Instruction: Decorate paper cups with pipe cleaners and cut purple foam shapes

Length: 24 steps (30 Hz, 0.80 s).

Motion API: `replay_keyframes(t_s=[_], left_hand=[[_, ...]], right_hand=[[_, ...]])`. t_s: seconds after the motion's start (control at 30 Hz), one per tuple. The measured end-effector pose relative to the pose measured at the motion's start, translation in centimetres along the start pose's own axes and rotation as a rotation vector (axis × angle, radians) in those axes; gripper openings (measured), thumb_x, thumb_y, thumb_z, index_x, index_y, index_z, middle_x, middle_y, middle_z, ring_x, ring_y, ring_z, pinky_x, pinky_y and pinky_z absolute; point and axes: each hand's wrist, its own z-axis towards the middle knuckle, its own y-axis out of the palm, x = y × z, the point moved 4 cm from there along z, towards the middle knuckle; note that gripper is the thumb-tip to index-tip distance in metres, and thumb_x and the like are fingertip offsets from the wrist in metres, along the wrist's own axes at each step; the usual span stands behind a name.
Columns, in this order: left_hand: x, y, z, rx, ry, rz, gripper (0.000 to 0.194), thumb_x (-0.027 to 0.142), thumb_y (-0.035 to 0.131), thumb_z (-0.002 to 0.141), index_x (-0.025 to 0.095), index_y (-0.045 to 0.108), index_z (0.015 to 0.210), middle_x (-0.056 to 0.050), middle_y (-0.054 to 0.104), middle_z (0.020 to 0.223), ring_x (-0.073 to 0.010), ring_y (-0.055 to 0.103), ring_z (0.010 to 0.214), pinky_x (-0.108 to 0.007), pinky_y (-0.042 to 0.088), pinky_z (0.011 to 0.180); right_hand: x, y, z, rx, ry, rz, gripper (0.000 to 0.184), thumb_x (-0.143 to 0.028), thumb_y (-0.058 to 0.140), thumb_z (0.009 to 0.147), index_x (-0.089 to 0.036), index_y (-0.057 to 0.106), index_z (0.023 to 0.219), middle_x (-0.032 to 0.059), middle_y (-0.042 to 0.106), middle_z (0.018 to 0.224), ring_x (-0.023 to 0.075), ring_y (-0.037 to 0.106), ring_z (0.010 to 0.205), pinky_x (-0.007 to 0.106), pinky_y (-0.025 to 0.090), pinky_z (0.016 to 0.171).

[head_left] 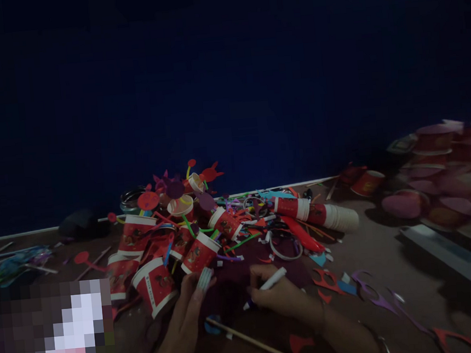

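My right hand (275, 299) is wrapped round a white marker (274, 278). The marker slants down to the left, its dark blue end low over the dark surface. Across from it, my left hand (189, 304) pinches a small pale piece with light green stripes (204, 278); its exact kind cannot be made out. Red paper cups (154, 285) with white rims lie tipped just beyond my left hand. Below and between the hands lies a thin wooden stick (254, 341), its far end by a small blue scrap (213, 325).
Heaped cups carry coloured paper shapes and pipe cleaners. Stacked cups (333, 217) lie on their side near a red balloon-like piece (306, 235). Purple cut-out paper (373, 291) and red scraps lie at right. More cups (442, 180) pile up far right, before a dark blue wall (228, 89).
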Motion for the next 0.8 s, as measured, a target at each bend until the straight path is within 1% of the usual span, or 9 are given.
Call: replay_keyframes(t_s=[0.13, 0.27, 0.33, 0.43, 0.57, 0.73, 0.8], left_hand=[[0.06, -0.15, -0.03, 0.032, -0.003, 0.015, 0.048, 0.046, 0.052, 0.078, 0.019, 0.054, 0.117, -0.007, 0.053, 0.130, -0.0286, 0.036, 0.128, -0.041, 0.029, 0.107], [-0.06, -0.13, 0.02, 0.025, -0.016, 0.005, 0.050, 0.047, 0.052, 0.078, 0.018, 0.052, 0.120, -0.009, 0.054, 0.129, -0.0298, 0.034, 0.128, -0.044, 0.026, 0.107], [-0.25, -0.14, 0.02, 0.017, -0.019, -0.004, 0.051, 0.047, 0.051, 0.079, 0.017, 0.051, 0.121, -0.009, 0.052, 0.130, -0.0302, 0.034, 0.129, -0.045, 0.027, 0.107], [-0.53, -0.24, 0.03, 0.017, -0.019, -0.001, 0.050, 0.047, 0.050, 0.080, 0.018, 0.051, 0.121, -0.008, 0.050, 0.132, -0.0297, 0.034, 0.128, -0.043, 0.028, 0.107], [-0.71, -0.36, 0.13, 0.021, -0.017, 0.014, 0.049, 0.047, 0.050, 0.080, 0.019, 0.052, 0.120, -0.008, 0.052, 0.130, -0.0290, 0.035, 0.128, -0.043, 0.028, 0.107], [-0.76, -0.26, 0.20, 0.003, -0.014, -0.021, 0.050, 0.047, 0.052, 0.079, 0.019, 0.052, 0.120, -0.009, 0.053, 0.129, -0.0292, 0.037, 0.127, -0.042, 0.031, 0.106], [-0.70, -0.20, 0.12, 0.001, -0.023, -0.022, 0.051, 0.047, 0.050, 0.080, 0.018, 0.051, 0.122, -0.009, 0.052, 0.130, -0.0289, 0.037, 0.127, -0.042, 0.030, 0.106]], right_hand=[[-0.14, 0.00, -0.06, 0.000, 0.019, -0.009, 0.015, -0.022, 0.055, 0.063, -0.019, 0.043, 0.054, -0.0069, 0.045, 0.048, 0.0072, 0.035, 0.046, 0.017, 0.024, 0.041], [-0.01, 0.00, 0.01, 0.030, 0.024, -0.033, 0.013, -0.022, 0.055, 0.065, -0.019, 0.045, 0.057, -0.0068, 0.045, 0.049, 0.0078, 0.036, 0.046, 0.018, 0.025, 0.041], [0.06, 0.00, 0.05, 0.046, 0.024, -0.046, 0.013, -0.023, 0.055, 0.066, -0.019, 0.046, 0.058, -0.0065, 0.046, 0.049, 0.0082, 0.037, 0.046, 0.018, 0.026, 0.042], [0.11, -0.03, 0.08, 0.065, 0.024, -0.051, 0.015, -0.023, 0.055, 0.068, -0.019, 0.045, 0.058, -0.0061, 0.046, 0.049, 0.0086, 0.038, 0.047, 0.019, 0.027, 0.043], [0.09, -0.08, 0.14, 0.088, 0.014, -0.058, 0.016, -0.023, 0.054, 0.068, -0.020, 0.044, 0.057, -0.0058, 0.046, 0.049, 0.0093, 0.039, 0.047, 0.020, 0.028, 0.044], [-0.01, -0.13, 0.15, 0.086, -0.011, -0.055, 0.015, -0.023, 0.054, 0.068, -0.020, 0.044, 0.058, -0.0057, 0.045, 0.051, 0.0089, 0.038, 0.048, 0.020, 0.027, 0.044], [-0.02, -0.16, 0.14, 0.084, -0.017, -0.047, 0.014, -0.023, 0.053, 0.067, -0.020, 0.043, 0.057, -0.0061, 0.044, 0.051, 0.0086, 0.037, 0.048, 0.019, 0.026, 0.044]])
